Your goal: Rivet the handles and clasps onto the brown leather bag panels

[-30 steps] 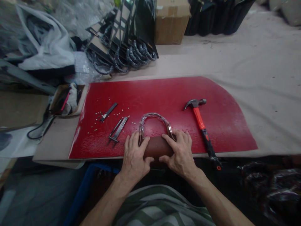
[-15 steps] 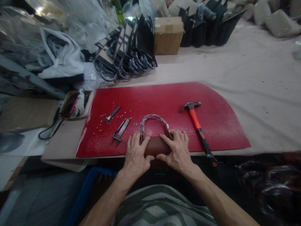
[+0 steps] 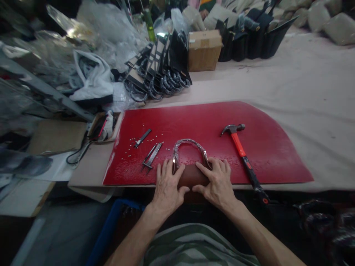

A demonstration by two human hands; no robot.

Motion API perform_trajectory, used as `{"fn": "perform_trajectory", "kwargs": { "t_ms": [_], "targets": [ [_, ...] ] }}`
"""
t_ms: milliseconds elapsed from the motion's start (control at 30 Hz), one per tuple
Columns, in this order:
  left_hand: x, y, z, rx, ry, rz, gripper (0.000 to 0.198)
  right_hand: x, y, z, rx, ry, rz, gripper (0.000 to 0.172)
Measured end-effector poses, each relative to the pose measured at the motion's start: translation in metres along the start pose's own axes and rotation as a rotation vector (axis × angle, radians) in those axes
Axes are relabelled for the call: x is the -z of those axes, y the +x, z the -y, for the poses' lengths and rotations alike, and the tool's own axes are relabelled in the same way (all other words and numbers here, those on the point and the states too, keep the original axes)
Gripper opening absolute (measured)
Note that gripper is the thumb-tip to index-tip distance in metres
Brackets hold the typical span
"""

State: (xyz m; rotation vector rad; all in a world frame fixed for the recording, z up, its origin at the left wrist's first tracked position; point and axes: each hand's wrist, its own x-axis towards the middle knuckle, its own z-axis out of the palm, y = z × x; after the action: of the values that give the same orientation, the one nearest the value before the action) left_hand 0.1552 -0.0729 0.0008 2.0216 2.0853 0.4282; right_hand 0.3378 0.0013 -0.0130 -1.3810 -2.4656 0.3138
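Note:
A brown leather bag piece (image 3: 192, 176) lies at the front edge of the red board (image 3: 199, 120). Its curved handle (image 3: 190, 141), wrapped in clear plastic, arches away from me across the board. My left hand (image 3: 168, 186) grips the left side of the piece, fingers on top near one handle end and thumb along the front. On the other side my right hand (image 3: 219, 184) holds it in the same way, index finger pointing inward. A pronged metal tool (image 3: 152, 156) lies left of the handle. Beyond it are a small metal punch-like tool (image 3: 143, 138) and scattered pale bits.
A claw hammer (image 3: 239, 145) with a red and black handle rests at the right, overhanging the front edge. A small tray (image 3: 118, 129) stands left of the board. Behind are black bag pieces (image 3: 177, 55), a cardboard box (image 3: 205, 51) and plastic wrapping (image 3: 111, 33).
The whole view has shifted, so everything appears farther right and slightly lower. Both hands keep their hold on the leather piece, and the tools lie where they were.

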Motion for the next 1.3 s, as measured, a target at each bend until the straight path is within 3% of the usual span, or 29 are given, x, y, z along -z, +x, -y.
{"fn": "perform_trajectory", "kwargs": {
  "t_ms": [133,267,333,400,500,567,833,1067,1167,1300],
  "targets": [
    [0.023,-0.006,0.014,-0.005,-0.087,-0.156,0.039,-0.009,0.000,-0.008,0.057,-0.017,-0.066,0.069],
    [0.055,0.008,0.066,0.255,-0.067,-0.316,0.022,-0.015,0.002,-0.012,0.081,-0.036,-0.101,0.065],
    [0.067,0.024,0.093,0.395,-0.008,-0.247,0.020,-0.015,0.003,-0.012,0.084,-0.045,-0.104,0.066],
    [0.073,0.043,0.111,0.460,0.011,-0.084,0.018,-0.014,0.004,-0.011,0.085,-0.051,-0.111,0.066],
    [0.074,0.071,0.119,0.486,0.060,0.134,0.018,-0.014,0.004,-0.011,0.091,-0.051,-0.122,0.067],
    [0.071,0.083,0.117,0.483,0.096,0.187,0.018,-0.014,0.003,-0.011,0.087,-0.050,-0.123,0.066],
    [0.063,0.088,0.125,0.500,0.148,0.182,0.012,-0.010,0.002,-0.008,0.053,-0.013,-0.081,0.060],
    [0.092,0.105,0.152,0.536,0.194,0.049,0.025,-0.017,0.002,-0.016,0.108,-0.025,-0.141,0.062],
    [0.096,0.124,0.157,0.485,0.184,0.104,0.022,-0.020,0.003,-0.018,0.132,-0.050,-0.170,0.061],
    [0.088,0.153,0.155,0.480,0.169,0.222,0.017,-0.020,0.004,-0.019,0.153,-0.069,-0.186,0.061]
  ]
}}
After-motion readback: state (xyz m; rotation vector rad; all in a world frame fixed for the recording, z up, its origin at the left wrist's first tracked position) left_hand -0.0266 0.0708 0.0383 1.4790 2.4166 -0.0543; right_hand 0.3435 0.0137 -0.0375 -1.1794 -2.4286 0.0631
